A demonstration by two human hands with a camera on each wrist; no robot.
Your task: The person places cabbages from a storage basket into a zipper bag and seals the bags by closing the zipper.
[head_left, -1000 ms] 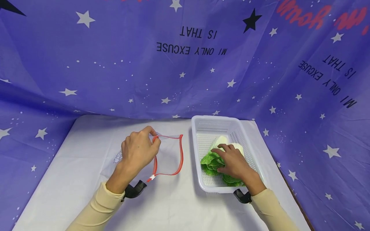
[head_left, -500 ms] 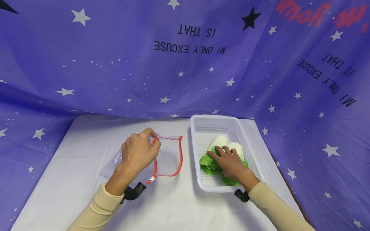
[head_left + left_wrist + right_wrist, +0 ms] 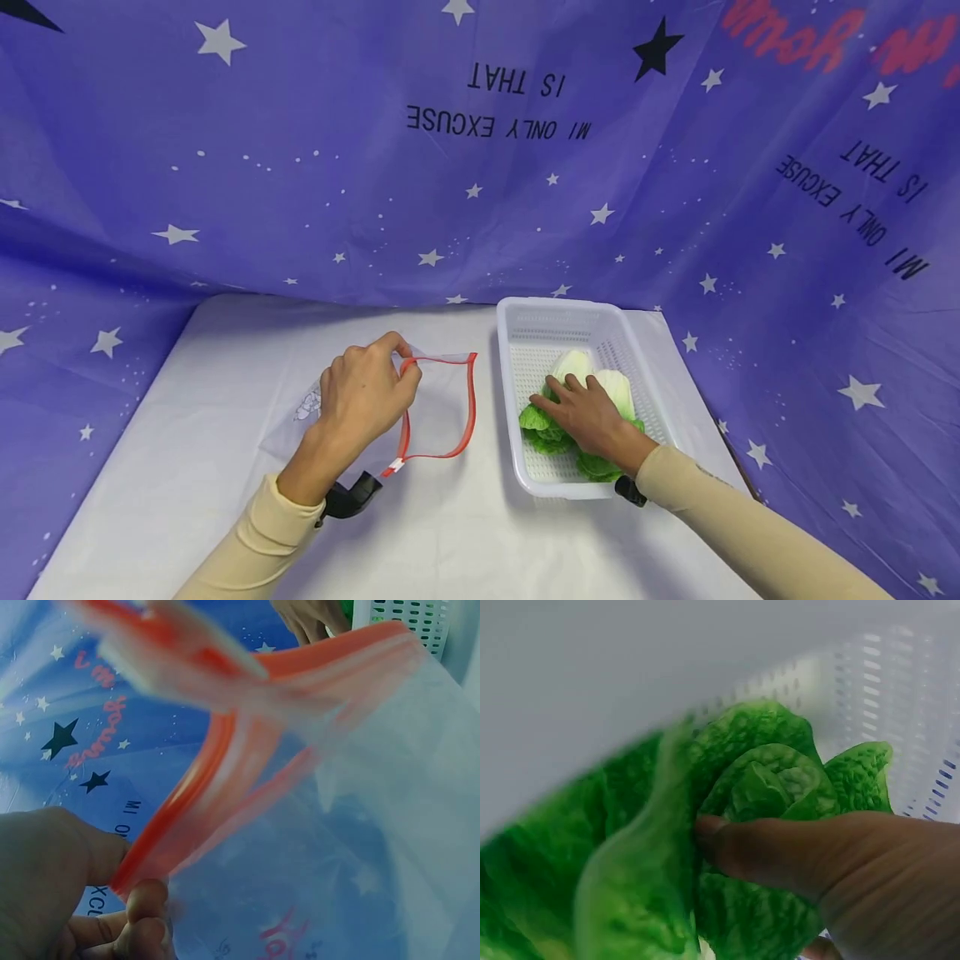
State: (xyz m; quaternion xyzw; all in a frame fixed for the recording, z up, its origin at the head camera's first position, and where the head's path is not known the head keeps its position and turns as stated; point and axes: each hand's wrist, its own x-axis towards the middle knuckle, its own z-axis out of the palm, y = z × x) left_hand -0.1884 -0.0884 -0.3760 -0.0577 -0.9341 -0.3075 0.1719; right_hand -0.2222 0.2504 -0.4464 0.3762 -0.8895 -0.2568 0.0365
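Observation:
My left hand (image 3: pixel 367 392) pinches the red-rimmed edge of a clear zipper bag (image 3: pixel 438 408) between thumb and fingers. The bag's mouth gapes toward the basket, and a white slider (image 3: pixel 394 466) sits at its near corner. In the left wrist view, the red zip strip (image 3: pixel 176 802) runs up from the fingertips. Two napa cabbages lie in a white basket (image 3: pixel 558 490), leafy ends toward me. Over the left cabbage (image 3: pixel 546 429) my right hand (image 3: pixel 592 421) curls its fingers, with the thumb at the leaves in the right wrist view. Beside it lies the other cabbage (image 3: pixel 617 390).
A white-covered table (image 3: pixel 450 542) carries the bag and basket. Purple star-printed cloth (image 3: pixel 337 183) hangs behind and along the sides. The basket's raised perforated walls surround the cabbages.
My right hand has moved left and lower onto the left cabbage, its fingers coming down around it. The left hand keeps its pinch on the bag, nearly still.

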